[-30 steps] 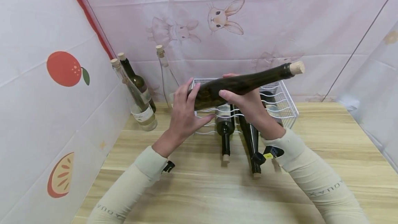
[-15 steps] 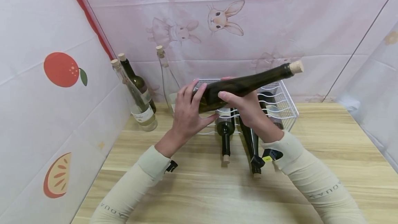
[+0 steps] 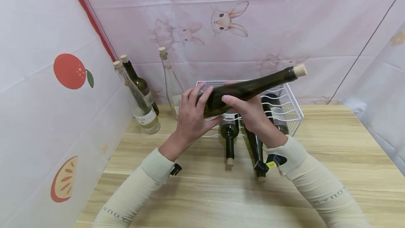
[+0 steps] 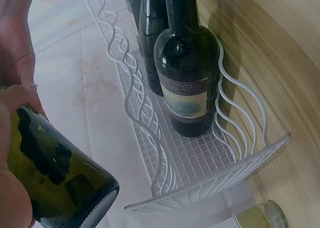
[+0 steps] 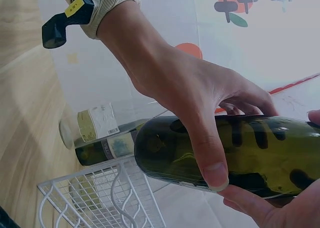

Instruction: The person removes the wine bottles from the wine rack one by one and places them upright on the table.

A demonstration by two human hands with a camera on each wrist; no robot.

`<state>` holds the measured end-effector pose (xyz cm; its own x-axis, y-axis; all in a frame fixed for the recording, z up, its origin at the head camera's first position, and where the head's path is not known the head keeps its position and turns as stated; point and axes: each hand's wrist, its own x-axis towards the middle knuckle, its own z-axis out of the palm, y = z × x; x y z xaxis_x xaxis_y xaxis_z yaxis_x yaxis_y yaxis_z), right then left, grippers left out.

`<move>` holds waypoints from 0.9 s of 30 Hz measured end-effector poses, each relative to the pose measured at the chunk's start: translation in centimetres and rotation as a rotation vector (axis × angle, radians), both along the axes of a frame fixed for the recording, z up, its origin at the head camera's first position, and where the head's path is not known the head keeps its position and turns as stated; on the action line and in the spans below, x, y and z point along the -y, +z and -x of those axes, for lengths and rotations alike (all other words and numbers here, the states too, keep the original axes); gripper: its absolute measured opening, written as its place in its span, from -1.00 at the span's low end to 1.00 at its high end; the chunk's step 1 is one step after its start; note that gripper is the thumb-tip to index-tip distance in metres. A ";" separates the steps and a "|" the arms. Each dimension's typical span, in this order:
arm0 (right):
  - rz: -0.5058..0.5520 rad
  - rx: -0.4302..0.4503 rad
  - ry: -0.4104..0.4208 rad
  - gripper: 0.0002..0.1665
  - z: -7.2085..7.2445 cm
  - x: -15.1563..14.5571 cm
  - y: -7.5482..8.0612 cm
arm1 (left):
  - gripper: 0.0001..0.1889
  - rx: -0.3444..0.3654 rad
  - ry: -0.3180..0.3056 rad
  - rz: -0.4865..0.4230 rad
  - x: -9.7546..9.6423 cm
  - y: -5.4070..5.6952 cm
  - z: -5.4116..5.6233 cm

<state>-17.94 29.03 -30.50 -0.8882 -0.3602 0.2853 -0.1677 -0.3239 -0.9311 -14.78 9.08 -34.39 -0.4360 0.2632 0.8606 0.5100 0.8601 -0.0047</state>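
Observation:
Both hands hold a dark green wine bottle above a white wire rack. It lies tilted, its cork pointing up to the right. My left hand grips the base end; in the right wrist view its thumb crosses the glass and its fingers curl over the far side. Around the bottle's middle is my right hand, thumb on the near side, most fingers hidden behind the glass. Below, a labelled wine bottle, a slim dark bottle and another dark bottle lie in the rack.
At the left stand a clear corked bottle with a white label and a dark green bottle. Another clear bottle stands left of the rack. Two rack bottles' necks stick out over the wooden table. Printed cloth hangs behind.
My left hand has shifted slightly right along with the bottle's base. The cork end has dipped a little and moved slightly left. The rack and its bottles have stayed put.

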 end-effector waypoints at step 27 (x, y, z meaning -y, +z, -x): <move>0.073 0.059 0.115 -0.34 0.1 -0.7 -0.9 | -0.13 -0.007 0.076 0.055 -0.4 0.3 -0.5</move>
